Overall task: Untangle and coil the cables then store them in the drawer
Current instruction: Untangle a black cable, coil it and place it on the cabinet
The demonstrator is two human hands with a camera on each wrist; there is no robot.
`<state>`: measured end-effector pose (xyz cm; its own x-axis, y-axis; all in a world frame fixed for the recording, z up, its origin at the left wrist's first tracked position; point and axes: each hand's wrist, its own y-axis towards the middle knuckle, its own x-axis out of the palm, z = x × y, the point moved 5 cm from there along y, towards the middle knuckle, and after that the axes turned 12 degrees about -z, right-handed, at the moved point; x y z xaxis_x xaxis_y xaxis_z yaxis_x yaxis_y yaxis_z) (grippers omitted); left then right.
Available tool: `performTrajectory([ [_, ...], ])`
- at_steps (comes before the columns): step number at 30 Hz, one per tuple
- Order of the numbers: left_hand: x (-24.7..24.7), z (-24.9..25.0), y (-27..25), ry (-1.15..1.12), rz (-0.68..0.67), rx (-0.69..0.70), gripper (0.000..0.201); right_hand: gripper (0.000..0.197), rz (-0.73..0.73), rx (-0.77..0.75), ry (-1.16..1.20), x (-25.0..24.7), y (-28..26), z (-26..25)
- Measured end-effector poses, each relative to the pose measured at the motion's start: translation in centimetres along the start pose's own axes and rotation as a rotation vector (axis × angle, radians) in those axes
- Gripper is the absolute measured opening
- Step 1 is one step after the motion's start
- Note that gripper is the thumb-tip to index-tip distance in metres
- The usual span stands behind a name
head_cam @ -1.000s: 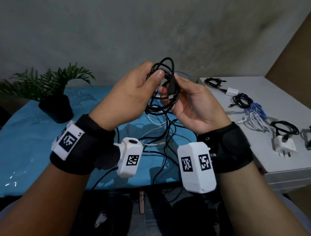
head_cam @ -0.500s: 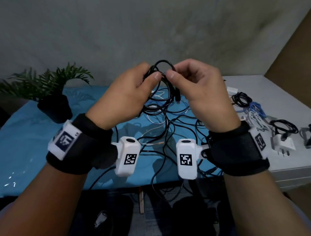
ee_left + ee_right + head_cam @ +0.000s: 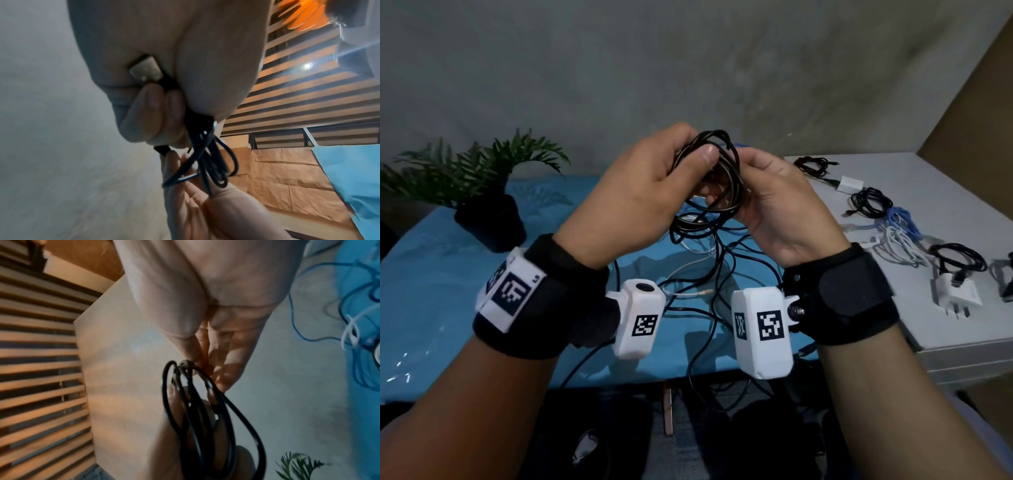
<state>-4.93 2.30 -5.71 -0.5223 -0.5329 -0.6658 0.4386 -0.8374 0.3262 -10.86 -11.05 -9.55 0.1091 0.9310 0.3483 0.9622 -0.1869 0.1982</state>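
While the left hand (image 3: 640, 192) pinches the coiled thin black rubber cable (image 3: 717, 178) under its thumb, the right hand (image 3: 774, 205) cups it alongside. Left wrist: curled fingers (image 3: 148, 113) clamp the metal plug (image 3: 146, 69). Right wrist: straight fingers (image 3: 226, 356) touch the loops.

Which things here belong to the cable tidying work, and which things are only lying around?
Part of the job:
- black cable coil, held in the grip of the left hand, right hand beside it
- tangled cables on the blue cloth
- coiled cables on the white cabinet
- white charger

Just lying about:
- potted plant
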Motion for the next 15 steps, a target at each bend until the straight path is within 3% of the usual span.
performTrajectory([
  [7, -0.5, -0.3, -0.3, 0.235, 0.104, -0.021, 0.027, 0.010, 0.011, 0.033, 0.010, -0.5, -0.1, -0.1],
  [15, -0.4, -0.8, -0.1, 0.258, 0.123, -0.046, 0.029, 0.018, -0.064, 0.199, 0.245, 0.7, -0.2, 1.2],
])
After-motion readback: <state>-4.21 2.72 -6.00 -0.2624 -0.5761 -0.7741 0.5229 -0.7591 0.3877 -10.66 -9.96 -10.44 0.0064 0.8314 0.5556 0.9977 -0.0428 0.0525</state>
